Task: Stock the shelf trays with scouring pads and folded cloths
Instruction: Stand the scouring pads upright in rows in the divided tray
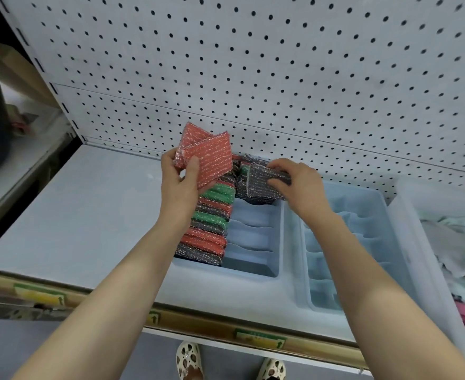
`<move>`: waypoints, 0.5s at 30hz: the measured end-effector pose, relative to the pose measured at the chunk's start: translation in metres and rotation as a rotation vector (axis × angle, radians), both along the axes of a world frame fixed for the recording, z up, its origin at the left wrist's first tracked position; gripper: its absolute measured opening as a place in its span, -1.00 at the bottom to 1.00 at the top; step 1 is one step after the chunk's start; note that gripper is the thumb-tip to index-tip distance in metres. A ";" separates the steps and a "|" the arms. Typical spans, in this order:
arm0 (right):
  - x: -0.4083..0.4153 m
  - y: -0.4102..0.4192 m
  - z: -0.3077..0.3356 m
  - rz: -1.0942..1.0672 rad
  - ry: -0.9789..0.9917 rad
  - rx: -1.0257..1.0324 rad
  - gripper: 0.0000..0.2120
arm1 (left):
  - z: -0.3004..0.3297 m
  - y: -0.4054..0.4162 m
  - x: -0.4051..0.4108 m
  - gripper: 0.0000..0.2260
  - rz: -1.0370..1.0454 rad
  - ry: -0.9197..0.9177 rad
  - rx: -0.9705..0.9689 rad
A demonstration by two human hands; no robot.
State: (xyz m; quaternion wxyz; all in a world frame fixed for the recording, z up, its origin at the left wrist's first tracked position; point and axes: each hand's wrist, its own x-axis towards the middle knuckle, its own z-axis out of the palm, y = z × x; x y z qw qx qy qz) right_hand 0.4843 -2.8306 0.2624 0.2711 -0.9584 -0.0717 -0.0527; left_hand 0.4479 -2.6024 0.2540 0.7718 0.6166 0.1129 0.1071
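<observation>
Gripping two red scouring pads point(209, 157) above a pale blue divided tray point(253, 272), left hand point(180, 187), right hand point(298, 185) pinching a grey scouring pad point(264, 178) over the tray's far end, row of red, green and grey pads point(209, 223) beneath the left hand, second tray point(363, 242) right of the right hand, loose cloths point(450, 242) farther right, white shelf point(75, 215), pegboard point(253, 64) behind, shelf-edge labels point(258, 340) unreadable.

Both forearms are bare to the frame's edge, with no sleeves, rings or watch visible on the left hand point(180, 185) or right hand point(298, 185), above cream perforated clog-style shoes point(188, 360).
</observation>
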 end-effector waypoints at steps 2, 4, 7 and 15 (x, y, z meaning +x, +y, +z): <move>0.003 0.006 -0.006 0.008 -0.019 -0.109 -0.73 | -0.001 -0.001 -0.002 -0.77 0.001 -0.005 0.013; 0.006 0.014 -0.012 0.015 -0.062 -0.128 -0.75 | -0.002 -0.002 -0.005 -0.78 -0.005 -0.006 0.030; 0.005 0.026 -0.022 0.077 -0.047 -0.157 -0.77 | -0.003 -0.003 -0.007 -0.76 -0.012 -0.004 0.041; 0.007 0.028 -0.021 0.126 -0.139 -0.393 -0.80 | -0.007 -0.003 -0.009 -0.78 -0.026 -0.018 0.043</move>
